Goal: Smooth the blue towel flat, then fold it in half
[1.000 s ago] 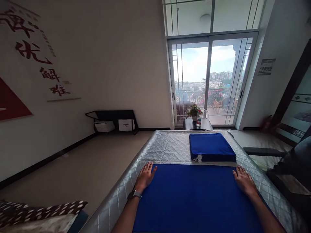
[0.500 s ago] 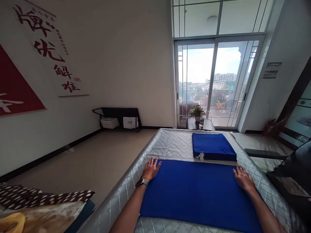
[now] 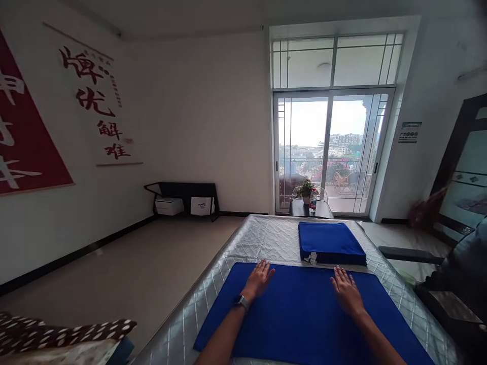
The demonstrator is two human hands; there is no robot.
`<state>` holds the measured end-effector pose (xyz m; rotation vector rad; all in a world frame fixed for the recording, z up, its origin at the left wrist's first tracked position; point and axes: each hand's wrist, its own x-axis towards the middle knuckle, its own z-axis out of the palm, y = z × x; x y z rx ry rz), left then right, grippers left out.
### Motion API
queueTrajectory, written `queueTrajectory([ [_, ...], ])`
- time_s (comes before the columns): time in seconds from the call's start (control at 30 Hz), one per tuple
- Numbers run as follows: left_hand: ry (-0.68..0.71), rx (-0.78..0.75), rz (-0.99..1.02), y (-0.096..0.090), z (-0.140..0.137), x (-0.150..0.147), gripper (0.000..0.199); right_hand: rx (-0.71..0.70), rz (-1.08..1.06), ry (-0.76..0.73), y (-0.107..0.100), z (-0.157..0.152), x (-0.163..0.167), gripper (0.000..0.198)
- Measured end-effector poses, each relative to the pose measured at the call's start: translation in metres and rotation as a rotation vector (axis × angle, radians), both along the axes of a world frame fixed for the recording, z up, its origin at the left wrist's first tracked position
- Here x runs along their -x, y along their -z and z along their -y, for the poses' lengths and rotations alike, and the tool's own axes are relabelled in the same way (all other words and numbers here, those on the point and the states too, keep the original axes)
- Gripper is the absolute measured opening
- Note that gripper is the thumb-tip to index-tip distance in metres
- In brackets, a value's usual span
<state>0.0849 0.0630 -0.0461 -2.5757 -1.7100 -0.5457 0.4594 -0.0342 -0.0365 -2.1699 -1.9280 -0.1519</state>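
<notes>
A blue cloth lies spread flat on the silver quilted table cover in front of me. My left hand rests flat near its far edge, left of the middle, fingers stretched forward and a watch on the wrist. Right of the middle, my right hand lies palm down on the same cloth, fingers extended. Neither hand grips anything. Just beyond the far edge sits a neat stack of folded blue cloths, with white tags showing at its near left corner.
Behind the table stand a small dark table with a potted plant and a bottle, before glass sliding doors. A dark chair is close on the right. Polka-dot fabric lies at lower left; a black rack holds white boxes.
Both hands have moved inward over the blue cloth, from its left and right sides towards the middle. The cloth's side corners are now uncovered. The view has tilted up.
</notes>
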Motion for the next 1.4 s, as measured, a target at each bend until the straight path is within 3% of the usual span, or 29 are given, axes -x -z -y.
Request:
queueTrajectory([
  [0.13, 0.204, -0.019, -0.002, 0.003, 0.018, -0.085, 0.06, 0.066, -0.071, -0.188, -0.018, -0.011, 0.075, 0.065],
  [0.27, 0.282, -0.04, 0.016, 0.005, 0.028, -0.13, 0.06, 0.108, -0.057, -0.249, -0.019, -0.024, 0.108, 0.06],
  [0.57, 0.197, 0.019, 0.013, 0.007, 0.033, -0.133, 0.068, 0.116, -0.072, -0.242, 0.009, -0.037, 0.105, 0.061],
  [0.87, 0.219, 0.045, -0.023, 0.003, 0.034, -0.133, 0.069, 0.14, -0.085, -0.214, 0.007, -0.038, 0.105, 0.063],
  [1.07, 0.129, 0.063, -0.073, 0.01, 0.017, -0.098, 0.071, 0.144, -0.059, -0.113, 0.004, -0.03, 0.06, 0.066],
  [1.23, 0.022, 0.046, -0.104, 0.015, -0.003, -0.025, 0.063, 0.143, -0.029, 0.011, 0.005, -0.014, -0.022, 0.067],
  [1.4, -0.067, 0.076, -0.104, 0.012, -0.01, 0.049, 0.062, 0.124, 0.042, 0.118, 0.027, -0.008, -0.107, 0.068],
])
